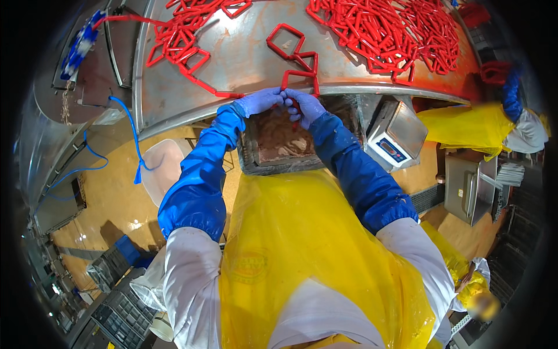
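Note:
A chain of red sausage links (299, 74) runs over the front edge of a steel table (256, 49). My left hand (258, 102), in a purple glove, is closed on the chain where it comes in from the left. Close beside it, my right hand (308, 106) is closed around a red link, part of which shows between the fingers. The fingertips of both hands almost meet. Below them is a dark lined tray (279, 168) with pinkish-brown paste (285, 136) in it.
A large heap of red sausage links (389, 38) lies at the back right, a smaller pile (186, 35) at the back left. A digital scale (404, 131) stands right of the tray. On the left are a pale tub (165, 166) and a blue cord (131, 125). A co-worker's yellow apron (471, 125) shows at right.

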The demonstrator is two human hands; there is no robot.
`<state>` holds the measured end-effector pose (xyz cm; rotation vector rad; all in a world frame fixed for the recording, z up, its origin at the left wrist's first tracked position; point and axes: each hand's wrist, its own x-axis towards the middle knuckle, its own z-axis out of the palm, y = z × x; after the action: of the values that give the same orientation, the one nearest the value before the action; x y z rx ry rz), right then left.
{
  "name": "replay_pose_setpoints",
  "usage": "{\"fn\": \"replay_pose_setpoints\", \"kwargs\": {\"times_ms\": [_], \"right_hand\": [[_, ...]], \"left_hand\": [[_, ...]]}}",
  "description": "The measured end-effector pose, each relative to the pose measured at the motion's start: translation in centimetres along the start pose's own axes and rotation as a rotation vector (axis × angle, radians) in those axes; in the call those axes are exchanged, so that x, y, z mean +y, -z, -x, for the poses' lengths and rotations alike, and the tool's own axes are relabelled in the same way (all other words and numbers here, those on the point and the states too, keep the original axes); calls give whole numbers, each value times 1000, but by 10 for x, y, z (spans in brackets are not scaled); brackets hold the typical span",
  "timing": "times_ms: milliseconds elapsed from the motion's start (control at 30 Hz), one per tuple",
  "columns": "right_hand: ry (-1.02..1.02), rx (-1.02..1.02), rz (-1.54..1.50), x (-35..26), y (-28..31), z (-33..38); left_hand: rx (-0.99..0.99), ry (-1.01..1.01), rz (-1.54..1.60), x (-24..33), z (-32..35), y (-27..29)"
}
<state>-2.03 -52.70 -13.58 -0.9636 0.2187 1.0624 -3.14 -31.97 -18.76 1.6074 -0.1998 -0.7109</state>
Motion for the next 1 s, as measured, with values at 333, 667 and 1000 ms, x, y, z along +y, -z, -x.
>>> {"fn": "replay_pose_setpoints", "kwargs": {"times_ms": [333, 667, 1000], "right_hand": [[574, 404, 1086, 66, 26, -18], [1008, 146, 1691, -35, -8, 1], [336, 314, 1560, -45, 4, -27]], "left_hand": [[305, 335, 189, -6, 10, -28], [581, -346, -55, 42, 30, -46], [541, -131, 284, 40, -20, -30]]}}
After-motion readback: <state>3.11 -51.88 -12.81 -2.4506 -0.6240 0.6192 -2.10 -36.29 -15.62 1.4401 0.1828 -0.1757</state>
